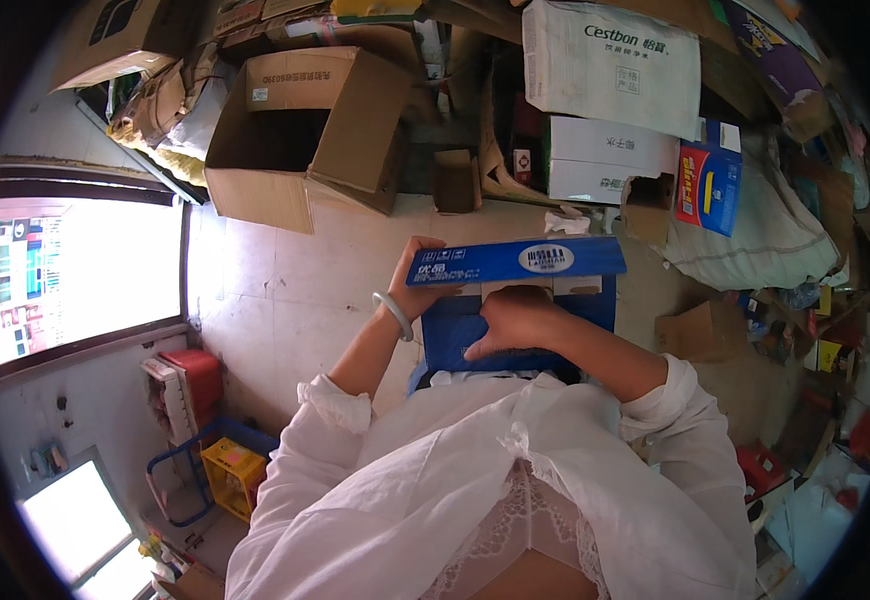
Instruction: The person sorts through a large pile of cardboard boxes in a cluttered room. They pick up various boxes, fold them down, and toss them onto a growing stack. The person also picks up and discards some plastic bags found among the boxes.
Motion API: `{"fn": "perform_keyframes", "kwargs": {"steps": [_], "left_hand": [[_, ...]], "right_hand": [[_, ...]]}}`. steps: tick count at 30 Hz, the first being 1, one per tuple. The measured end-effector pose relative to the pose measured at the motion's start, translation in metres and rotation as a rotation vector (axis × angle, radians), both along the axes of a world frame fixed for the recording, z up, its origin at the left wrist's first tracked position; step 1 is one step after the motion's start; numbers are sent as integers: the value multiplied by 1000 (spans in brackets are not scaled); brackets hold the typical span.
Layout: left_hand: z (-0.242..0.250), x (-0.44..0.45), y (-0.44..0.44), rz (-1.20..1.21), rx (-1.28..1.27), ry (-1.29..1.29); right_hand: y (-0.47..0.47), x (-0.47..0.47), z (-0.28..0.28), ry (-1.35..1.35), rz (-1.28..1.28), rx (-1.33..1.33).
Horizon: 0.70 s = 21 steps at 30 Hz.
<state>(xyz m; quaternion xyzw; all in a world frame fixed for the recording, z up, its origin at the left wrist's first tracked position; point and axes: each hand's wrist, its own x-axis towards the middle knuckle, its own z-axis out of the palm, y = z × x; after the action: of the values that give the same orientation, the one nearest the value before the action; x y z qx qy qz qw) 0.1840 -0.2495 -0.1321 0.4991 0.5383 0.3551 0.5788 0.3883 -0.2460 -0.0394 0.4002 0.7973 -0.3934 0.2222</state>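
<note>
In front of my body is a blue cardboard carton (592, 309) with a LAOSHAN logo and white print. Its printed panel (495, 262) faces up along the far side, and paler cardboard shows beneath that panel's near edge. My left hand (421, 279), with a pale bangle at the wrist, grips the carton's left end; some of its fingers are behind the panel. Over the near part of the carton, my right hand (516, 322) has its fingers bent at the gap below the panel and its thumb apart. Those fingertips are hidden, so their hold is unclear.
An open brown carton (348, 142) stands on the pale floor (292, 277) ahead to the left. White cartons (611, 64), a blue-and-red box (709, 187) and a white woven sack (750, 240) are piled ahead right. At left are a red stool-like item (194, 379) and a yellow crate (234, 472).
</note>
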Motion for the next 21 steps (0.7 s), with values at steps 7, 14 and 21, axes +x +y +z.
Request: {"fn": "perform_keyframes", "kwargs": {"steps": [7,14,21], "left_hand": [[-11,35,28,-74,102,290],[-49,17,60,-340,234,770],[-6,29,82,-227,324,407]], "right_hand": [[-21,16,2,149,-89,293],[-42,24,10,408,11,514],[-1,62,33,346,-130,292]]}}
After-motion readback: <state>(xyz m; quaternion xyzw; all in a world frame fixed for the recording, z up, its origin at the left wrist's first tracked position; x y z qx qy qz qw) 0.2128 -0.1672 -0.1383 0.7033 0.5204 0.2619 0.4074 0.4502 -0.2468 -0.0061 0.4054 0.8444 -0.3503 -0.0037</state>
